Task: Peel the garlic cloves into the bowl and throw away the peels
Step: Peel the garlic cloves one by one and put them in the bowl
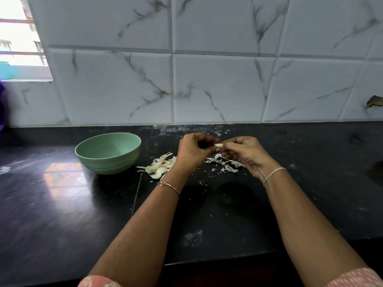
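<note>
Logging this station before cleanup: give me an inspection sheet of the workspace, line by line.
Surface: black countertop, glossy, with white smudges and specks.
Job's things: green bowl at left, no cloves seen in the part of its inside that shows; garlic clove held above the counter; garlic pile beside the bowl, cloves or skins cannot be told.
Clutter: peel scraps scattered on the counter right of the pile.
Grippers: left hand and right hand both pinch the clove between them.
Cables: nothing seen.
Surroundings: marbled tile wall behind the counter; window at far left.
</note>
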Demonstrator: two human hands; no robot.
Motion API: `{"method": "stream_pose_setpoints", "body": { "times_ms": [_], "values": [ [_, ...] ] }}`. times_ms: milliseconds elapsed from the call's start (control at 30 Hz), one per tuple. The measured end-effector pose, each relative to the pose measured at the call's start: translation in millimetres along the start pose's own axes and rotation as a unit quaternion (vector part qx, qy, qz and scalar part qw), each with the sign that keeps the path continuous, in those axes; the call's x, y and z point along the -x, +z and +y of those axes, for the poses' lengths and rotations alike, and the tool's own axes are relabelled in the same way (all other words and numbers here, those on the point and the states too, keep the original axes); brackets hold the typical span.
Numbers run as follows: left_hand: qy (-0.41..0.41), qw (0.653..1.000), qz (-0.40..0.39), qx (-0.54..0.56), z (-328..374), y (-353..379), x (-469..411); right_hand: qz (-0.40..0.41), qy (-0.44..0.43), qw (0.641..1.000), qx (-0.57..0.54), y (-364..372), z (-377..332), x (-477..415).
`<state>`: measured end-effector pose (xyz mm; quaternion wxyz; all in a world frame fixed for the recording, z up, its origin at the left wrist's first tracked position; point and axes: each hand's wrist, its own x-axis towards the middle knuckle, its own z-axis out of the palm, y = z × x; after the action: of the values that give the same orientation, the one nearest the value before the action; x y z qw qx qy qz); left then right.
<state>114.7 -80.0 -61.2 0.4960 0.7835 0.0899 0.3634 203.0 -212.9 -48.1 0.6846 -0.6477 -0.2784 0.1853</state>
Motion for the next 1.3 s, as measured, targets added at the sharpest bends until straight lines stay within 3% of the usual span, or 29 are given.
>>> {"method": "stream_pose_setpoints", "body": {
  "times_ms": [333, 667, 933, 1300],
  "values": [
    [0.014, 0.999, -0.030, 0.002, -0.5, -2.2, 0.1, -0.010, 0.015, 1.000, -0.020, 0.1, -2.5, 1.8],
    [0.006, 1.000, -0.011, -0.021, -3.5, -2.7, -2.0, -0.001, 0.005, 0.999, -0.043, 0.9, -3.9, 3.4],
    [0.020, 0.996, -0.036, -0.080, 2.6, 1.5, 2.2, 0.032, -0.040, 0.998, 0.028, 5.6, 0.8, 3.3],
    [0.018, 0.995, -0.007, -0.100, 6.7, 0.8, 5.2, 0.006, -0.025, 1.000, 0.000, 5.3, -0.6, 4.4]
  ]
}}
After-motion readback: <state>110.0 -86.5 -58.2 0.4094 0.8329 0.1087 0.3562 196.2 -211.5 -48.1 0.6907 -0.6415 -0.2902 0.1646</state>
